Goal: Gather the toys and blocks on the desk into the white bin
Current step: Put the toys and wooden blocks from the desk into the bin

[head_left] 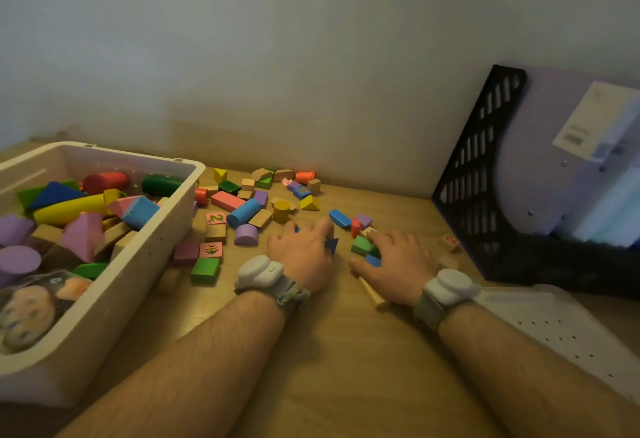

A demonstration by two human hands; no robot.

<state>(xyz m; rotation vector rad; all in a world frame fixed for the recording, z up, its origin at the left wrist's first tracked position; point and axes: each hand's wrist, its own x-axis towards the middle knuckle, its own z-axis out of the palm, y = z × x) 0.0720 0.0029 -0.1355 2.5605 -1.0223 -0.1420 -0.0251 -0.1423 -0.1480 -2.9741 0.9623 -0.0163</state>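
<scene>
Several coloured wooden blocks lie scattered on the desk (pixel 332 351) near the wall, among them a blue cylinder (pixel 243 213), a pink bar (pixel 227 201) and a green block (pixel 205 270). The white bin (pixel 114 285) stands at the left, part full of blocks and a plush toy (pixel 31 309). My left hand (pixel 303 254) rests palm down on the desk, fingers curled over a dark blue triangular block (pixel 332 245). My right hand (pixel 393 264) lies over a cluster of blocks, closing on a green block (pixel 362 245) and a blue one (pixel 373 260). A plain wooden stick (pixel 372 293) lies under its wrist.
A black mesh file holder (pixel 478 174) with papers stands at the right against the wall. A white perforated lid (pixel 554 326) lies flat at the right front. The wall runs close behind the blocks. Bare wood shows between my forearms.
</scene>
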